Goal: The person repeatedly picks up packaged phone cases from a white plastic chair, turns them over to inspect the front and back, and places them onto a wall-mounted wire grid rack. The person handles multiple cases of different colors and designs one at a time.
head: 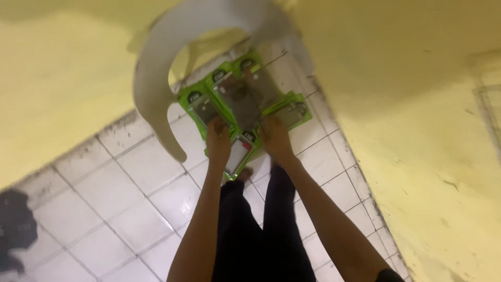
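Note:
Several flat green-edged packages (245, 96) with clear fronts lie fanned out on the white tiled floor (130, 183) under a grey plastic chair (156, 78). My left hand (218, 137) rests on the packages at the left and is closed on the edge of one long package (239, 154) that reaches back toward my bare foot (245, 172). My right hand (275, 138) presses fingers-down on the packages at the right of the pile. Both arms stretch forward over my legs in black trousers.
Yellow walls (407, 104) close in on both sides of the tiled strip. A dark object (15, 219) lies on the floor at the far left. The chair's curved leg hangs down just left of my left hand.

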